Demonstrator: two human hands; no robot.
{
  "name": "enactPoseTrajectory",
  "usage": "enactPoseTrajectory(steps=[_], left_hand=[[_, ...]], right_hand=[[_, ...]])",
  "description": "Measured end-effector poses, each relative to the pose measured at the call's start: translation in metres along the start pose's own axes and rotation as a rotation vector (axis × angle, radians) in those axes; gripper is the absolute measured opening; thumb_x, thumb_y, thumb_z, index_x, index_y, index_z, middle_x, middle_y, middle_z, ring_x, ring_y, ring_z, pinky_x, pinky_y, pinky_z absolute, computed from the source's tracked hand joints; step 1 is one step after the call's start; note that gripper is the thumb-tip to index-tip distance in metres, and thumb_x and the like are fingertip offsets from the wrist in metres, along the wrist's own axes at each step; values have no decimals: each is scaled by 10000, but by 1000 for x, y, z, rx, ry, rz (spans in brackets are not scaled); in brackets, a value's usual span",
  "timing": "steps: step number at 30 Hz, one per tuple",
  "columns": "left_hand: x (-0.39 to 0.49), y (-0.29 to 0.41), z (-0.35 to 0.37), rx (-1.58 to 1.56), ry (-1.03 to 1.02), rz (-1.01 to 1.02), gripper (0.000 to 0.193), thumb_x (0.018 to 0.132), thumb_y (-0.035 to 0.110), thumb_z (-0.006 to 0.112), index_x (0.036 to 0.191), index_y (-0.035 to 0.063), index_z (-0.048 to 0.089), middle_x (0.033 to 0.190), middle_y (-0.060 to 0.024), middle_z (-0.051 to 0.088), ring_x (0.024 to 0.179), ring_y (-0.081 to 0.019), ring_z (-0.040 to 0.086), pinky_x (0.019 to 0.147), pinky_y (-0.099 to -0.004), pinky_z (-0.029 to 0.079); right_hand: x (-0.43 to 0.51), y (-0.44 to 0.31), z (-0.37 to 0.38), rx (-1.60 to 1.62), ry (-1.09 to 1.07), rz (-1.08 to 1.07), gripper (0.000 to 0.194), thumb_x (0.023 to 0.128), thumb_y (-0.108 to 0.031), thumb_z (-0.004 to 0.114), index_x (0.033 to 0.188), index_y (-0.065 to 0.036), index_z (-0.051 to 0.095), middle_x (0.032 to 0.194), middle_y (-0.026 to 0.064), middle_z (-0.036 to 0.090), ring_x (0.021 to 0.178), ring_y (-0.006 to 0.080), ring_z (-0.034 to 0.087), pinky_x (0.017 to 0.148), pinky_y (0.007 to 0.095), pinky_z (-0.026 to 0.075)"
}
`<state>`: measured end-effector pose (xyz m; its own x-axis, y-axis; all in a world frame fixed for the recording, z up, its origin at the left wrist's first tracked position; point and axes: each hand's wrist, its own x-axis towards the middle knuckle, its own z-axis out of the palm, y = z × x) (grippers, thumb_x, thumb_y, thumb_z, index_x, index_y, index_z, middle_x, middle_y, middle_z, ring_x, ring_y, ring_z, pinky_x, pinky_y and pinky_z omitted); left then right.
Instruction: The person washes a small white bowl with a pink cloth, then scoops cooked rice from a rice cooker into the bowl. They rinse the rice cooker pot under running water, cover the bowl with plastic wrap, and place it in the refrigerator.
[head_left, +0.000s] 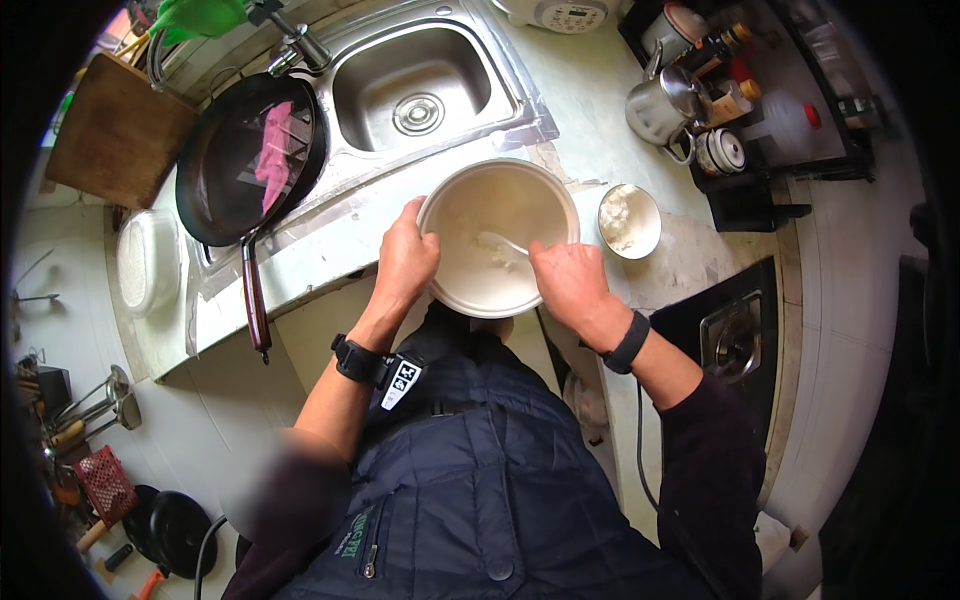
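A round, pale inner pot (465, 202) is tilted towards me at the counter's front edge. My left hand (409, 255) grips its left rim, thumb on the near side. In my right hand (571, 283) is the handle of a white spoon (495, 238), whose bowl reaches down inside the pot. Some whitish lumps, perhaps cooked rice (508, 262), lie near the spoon on the pot's inner wall. To the right of the pot stands a small white bowl (645, 231) with a similar white mound in it. The spoon's tip is hard to make out against the pale wall.
Behind the pot is a steel sink (465, 82) with a faucet (304, 49). A wok (217, 172) holding a pink cloth (276, 154) rests at left, its handle jutting past the counter edge. At right are a steel kettle (660, 105), bottles and a gas hob (739, 337).
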<state>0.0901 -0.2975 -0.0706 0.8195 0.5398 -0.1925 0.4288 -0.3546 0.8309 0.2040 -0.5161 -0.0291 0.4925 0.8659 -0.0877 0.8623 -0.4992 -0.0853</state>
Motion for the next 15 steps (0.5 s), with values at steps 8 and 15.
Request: enactPoseTrajectory(steps=[8, 15], left_hand=[[-1, 2, 1, -48, 2, -12, 562, 855, -3, 521, 1411, -71, 481, 1173, -349, 656, 1118, -443, 659, 994, -452, 506], [-4, 5, -1, -22, 9, -28, 560, 858, -2, 524, 1411, -69, 479, 1177, -342, 659, 1121, -442, 658, 990, -455, 508]], right_hand=[[9, -20, 14, 163, -59, 50, 90, 753, -48, 628, 721, -39, 711, 707, 202, 695, 688, 343, 720, 604, 441, 556], [2, -9, -6, 235, -52, 161, 96, 795, -47, 601, 784, -23, 694, 728, 203, 696, 702, 382, 708, 620, 482, 553]])
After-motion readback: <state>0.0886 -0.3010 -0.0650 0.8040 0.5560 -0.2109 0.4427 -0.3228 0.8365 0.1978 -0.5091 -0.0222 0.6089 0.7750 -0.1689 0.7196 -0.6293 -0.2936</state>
